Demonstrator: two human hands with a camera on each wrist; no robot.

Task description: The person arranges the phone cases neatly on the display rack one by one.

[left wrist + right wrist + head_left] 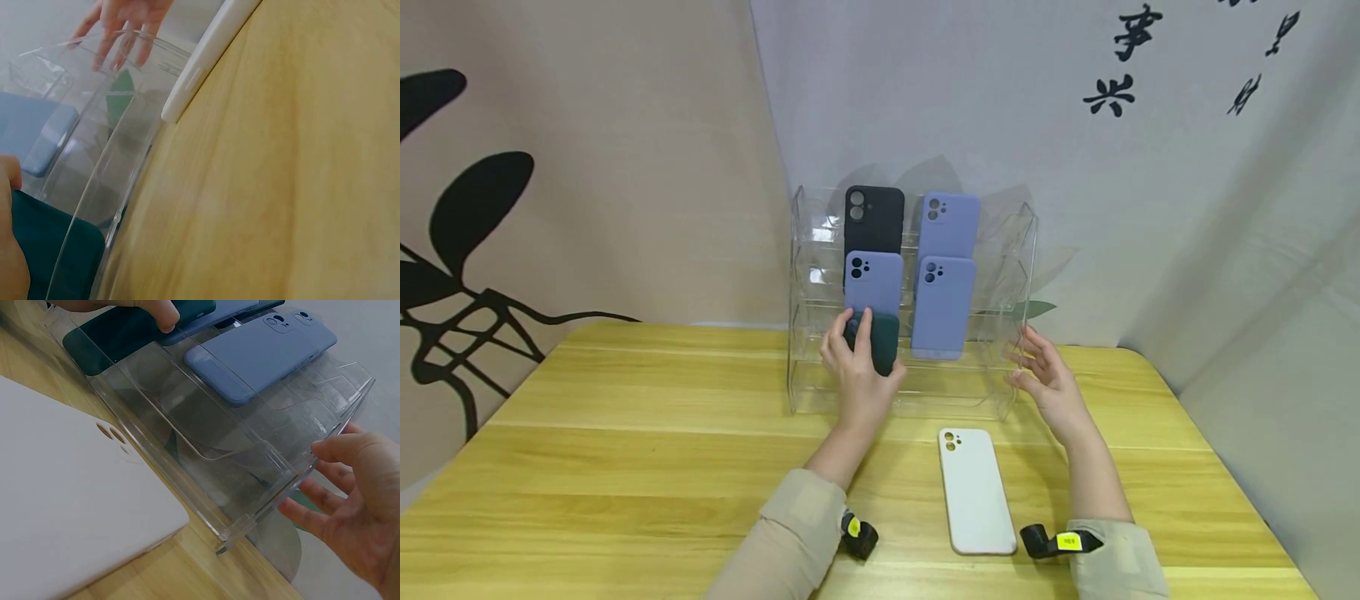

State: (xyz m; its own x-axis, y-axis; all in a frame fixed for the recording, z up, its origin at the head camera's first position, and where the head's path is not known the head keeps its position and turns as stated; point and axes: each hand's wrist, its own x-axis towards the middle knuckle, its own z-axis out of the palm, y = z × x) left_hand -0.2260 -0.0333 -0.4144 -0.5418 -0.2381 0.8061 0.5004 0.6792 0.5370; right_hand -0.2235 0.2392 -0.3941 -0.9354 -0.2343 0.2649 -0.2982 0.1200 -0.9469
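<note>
My left hand [861, 379] grips a dark green phone case [886, 343] from the front, fingers over its top part and thumb at its right side. The case sits in the lowest tier of a clear acrylic display rack [955, 404], its bottom behind the front lip [78, 219] in the left wrist view. At the rack's right side, my right hand [362, 500] holds the side panel [300, 478], thumb on one face and fingers on the other. A white phone case [977, 492] lies on the table in front of the rack.
Higher on the rack lean a black phone case [874, 221] and several lavender-blue ones, including a lower right one [943, 308]. The wooden table [647, 467] ends at a cloth backdrop [662, 167] printed with dark leaves and characters.
</note>
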